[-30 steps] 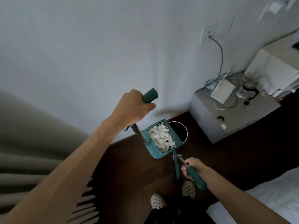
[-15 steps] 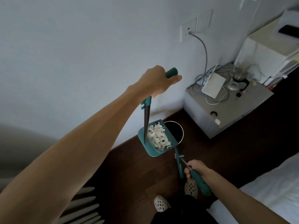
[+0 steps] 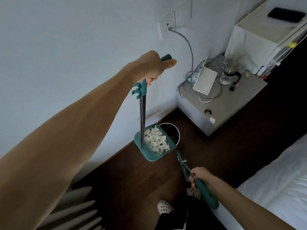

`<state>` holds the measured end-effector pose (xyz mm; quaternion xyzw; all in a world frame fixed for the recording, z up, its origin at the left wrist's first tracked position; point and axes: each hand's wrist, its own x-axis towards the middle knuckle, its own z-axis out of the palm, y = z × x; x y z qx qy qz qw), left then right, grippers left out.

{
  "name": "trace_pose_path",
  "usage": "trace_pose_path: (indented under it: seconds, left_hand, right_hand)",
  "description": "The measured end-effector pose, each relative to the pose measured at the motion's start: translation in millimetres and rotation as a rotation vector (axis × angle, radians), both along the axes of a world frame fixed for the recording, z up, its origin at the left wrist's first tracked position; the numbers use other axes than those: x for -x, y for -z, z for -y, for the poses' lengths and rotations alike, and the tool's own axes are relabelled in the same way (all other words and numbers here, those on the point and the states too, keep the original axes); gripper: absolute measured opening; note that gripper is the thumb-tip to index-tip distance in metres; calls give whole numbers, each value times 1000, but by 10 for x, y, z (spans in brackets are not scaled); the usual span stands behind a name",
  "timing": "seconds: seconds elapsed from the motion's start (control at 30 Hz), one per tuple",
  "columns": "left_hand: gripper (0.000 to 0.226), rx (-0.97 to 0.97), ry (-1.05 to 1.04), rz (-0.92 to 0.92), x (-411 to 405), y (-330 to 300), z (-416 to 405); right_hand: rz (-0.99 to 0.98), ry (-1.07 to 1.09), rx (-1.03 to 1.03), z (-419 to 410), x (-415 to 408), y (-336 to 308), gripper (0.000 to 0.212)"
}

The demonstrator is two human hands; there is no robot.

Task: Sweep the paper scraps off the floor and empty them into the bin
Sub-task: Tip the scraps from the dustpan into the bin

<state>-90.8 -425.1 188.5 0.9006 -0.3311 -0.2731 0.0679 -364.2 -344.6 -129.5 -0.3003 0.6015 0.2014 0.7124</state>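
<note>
My left hand (image 3: pixel 152 67) grips the top of the long teal dustpan handle, held high near the wall. The teal dustpan (image 3: pixel 147 153) hangs off the floor, tilted toward the bin, and holds a heap of white paper scraps (image 3: pixel 156 141). Its front edge overlaps the near rim of the round dark bin (image 3: pixel 175 131), which stands on the dark wood floor by the wall. My right hand (image 3: pixel 199 175) grips the teal broom handle (image 3: pixel 205 193) low at the right; the broom's lower end points toward the dustpan.
A grey bedside cabinet (image 3: pixel 232 103) with cables, a white device and a glass pot stands right of the bin. A white bed (image 3: pixel 274 188) fills the lower right. A radiator (image 3: pixel 78 211) sits at lower left. My feet in white clogs (image 3: pixel 164 207) are below.
My left hand has risen further and lifted the dustpan handle more upright. The dustpan has come closer over the bin's rim. My right hand and the broom have hardly moved.
</note>
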Motion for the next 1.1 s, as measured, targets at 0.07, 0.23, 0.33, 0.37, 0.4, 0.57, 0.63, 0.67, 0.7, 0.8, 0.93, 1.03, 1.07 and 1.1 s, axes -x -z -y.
trace_pose_path:
  seconds: [0.07,0.23,0.33,0.37,0.4,0.57,0.63,0.67,0.7,0.8,0.93,1.03,1.07,1.1]
  left_hand:
    - [60,-11,-5,-4,-4,-24,64]
    - [59,-28,-31,-19,-31,-101,124]
    - [59,-33,-34,-20,-64,-147,130]
    - [58,-30,-30,-23,-65,-164,142]
    - [57,-28,-25,-30,-67,-174,157]
    - [49,8,-73,-182,-301,-154,259]
    - [43,29,-109,-263,-446,-126,269]
    - [41,32,-126,-291,-517,-114,258]
    - [40,34,-147,-312,-603,-100,233]
    - [39,62,-226,-375,-890,-48,138]
    - [36,123,-338,-467,-1239,33,-85]
    - [38,160,-416,-506,-1419,119,-295]
    - [37,170,-446,-518,-1475,160,-381]
    - [37,179,-475,-531,-1513,210,-466]
  right_hand:
    - [-6,-3,7,75,10,-2,18]
    - [-37,-10,37,152,-3,-35,19]
    - [-49,7,48,166,-57,-6,21]
    - [-56,10,51,167,-73,5,22]
    - [-64,14,51,162,-87,3,23]
    - [-83,49,26,162,-191,-29,20]
    - [-86,59,30,164,-241,-52,19]
    - [-89,62,34,156,-262,-55,18]
    - [-92,70,34,136,-289,-58,19]
    - [-101,87,43,84,-372,-73,20]
    - [-119,92,47,37,-511,-50,21]
    - [-152,98,22,37,-594,-19,20]
    - [-159,99,20,40,-626,-11,20]
    - [-161,101,28,42,-637,4,20]
